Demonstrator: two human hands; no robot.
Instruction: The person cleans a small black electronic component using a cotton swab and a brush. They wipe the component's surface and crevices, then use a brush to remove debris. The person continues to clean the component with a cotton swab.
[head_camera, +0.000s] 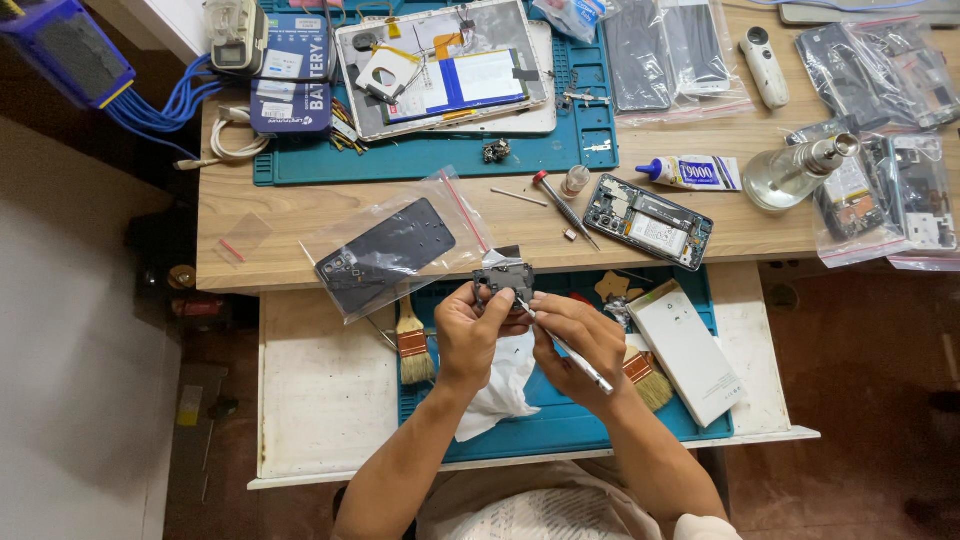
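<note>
A small dark phone part (505, 277) is held up over the blue mat (560, 420) of the pull-out tray, pinched at its lower left edge by the fingers of the left hand (470, 335). The right hand (580, 340) is closed around a slim metal tool (565, 345), whose tip is set against the part's lower right edge. White tissue (505, 385) lies beneath the hands, with a brush (412, 345) just left and a white box (690, 350) to the right.

teal mat (590, 150), white box (690, 352), black part (504, 279)
</note>
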